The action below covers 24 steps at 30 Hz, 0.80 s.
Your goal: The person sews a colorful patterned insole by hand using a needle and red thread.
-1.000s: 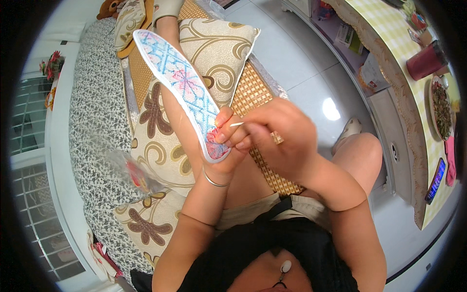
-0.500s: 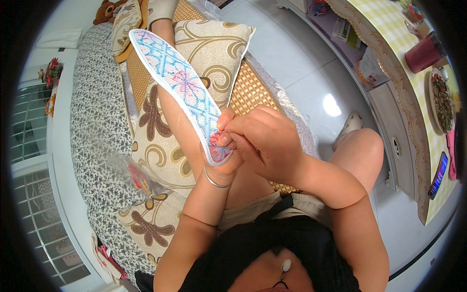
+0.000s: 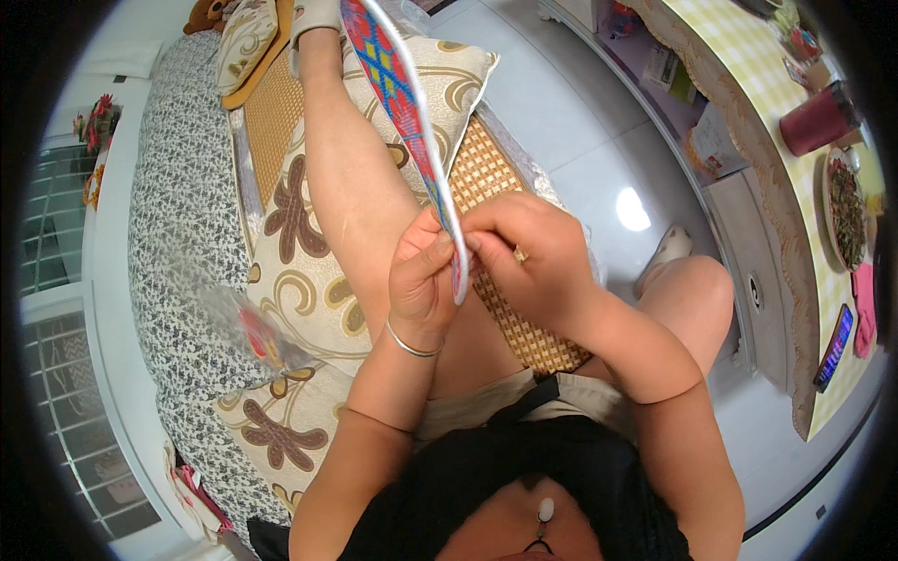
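An embroidered shoe insole (image 3: 398, 103) stands nearly edge-on above my lap, its red, blue and yellow patterned face turned to the left and its white rim toward me. My left hand (image 3: 423, 271) grips the near end of it, thumb on the patterned face. At the rim's other side, the fingers of my right hand (image 3: 533, 257) are pinched together close to the insole. Whether they hold a needle or thread is too small to make out. A bangle circles my left wrist.
Patterned cushions (image 3: 449, 84) and a woven mat (image 3: 496, 178) lie on the seat under my stretched leg. A clear plastic bag (image 3: 257, 337) rests at the left. On the right, a checked table (image 3: 739, 56) bears a dark red cup (image 3: 818, 120), a plate (image 3: 845, 210) and a phone (image 3: 835, 346).
The insole has turned from showing its paler blue-and-pink stitched side to edge-on, showing the brighter side. Both hands stay at its near end, with the left thumb now on the patterned face.
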Motion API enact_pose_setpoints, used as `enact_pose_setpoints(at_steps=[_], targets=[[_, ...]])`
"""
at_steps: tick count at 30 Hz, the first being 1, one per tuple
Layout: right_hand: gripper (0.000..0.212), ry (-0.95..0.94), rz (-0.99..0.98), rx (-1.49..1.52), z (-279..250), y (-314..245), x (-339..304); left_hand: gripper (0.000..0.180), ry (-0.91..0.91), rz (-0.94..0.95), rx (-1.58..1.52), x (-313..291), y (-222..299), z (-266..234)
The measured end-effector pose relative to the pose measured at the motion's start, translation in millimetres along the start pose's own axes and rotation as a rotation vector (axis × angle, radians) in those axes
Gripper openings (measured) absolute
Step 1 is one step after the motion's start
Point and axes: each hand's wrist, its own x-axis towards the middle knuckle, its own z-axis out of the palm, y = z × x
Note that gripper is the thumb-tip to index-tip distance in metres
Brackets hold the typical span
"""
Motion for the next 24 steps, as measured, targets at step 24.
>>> enact_pose_setpoints(at_steps=[24], targets=[[0.006,0.139,0.243,0.920,-26,-15,10,0.011,0.359,0.443,0.752,-6,2,-4]])
